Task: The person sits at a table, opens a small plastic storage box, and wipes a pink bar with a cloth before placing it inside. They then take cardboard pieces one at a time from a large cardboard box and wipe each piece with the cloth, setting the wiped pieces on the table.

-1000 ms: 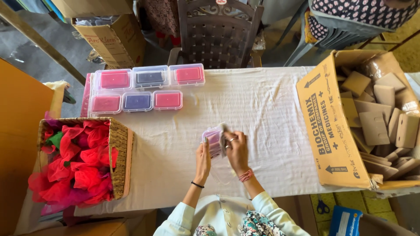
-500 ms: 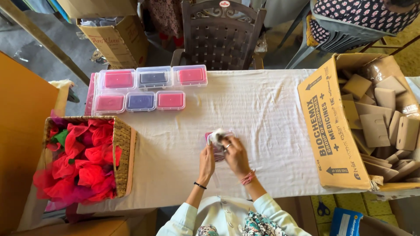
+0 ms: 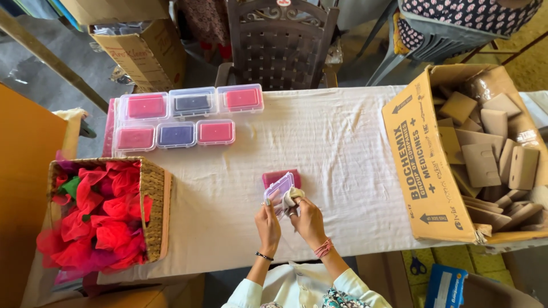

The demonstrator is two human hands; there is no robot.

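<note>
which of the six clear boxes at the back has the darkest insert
The top-row middle box: its insert is dark navy, nearly black. Both boxes beside it hold pink inserts, and the bottom-row middle box is a lighter purple between two pink ones.

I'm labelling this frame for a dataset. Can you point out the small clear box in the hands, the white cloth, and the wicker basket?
Clear box (image 3: 278, 186), head view, on its lid.
White cloth (image 3: 293, 195), head view, on its bunched middle.
Wicker basket (image 3: 154, 208), head view, on its right wall.

Pale sleeves, black bracelet (left), pink band (right)
</note>
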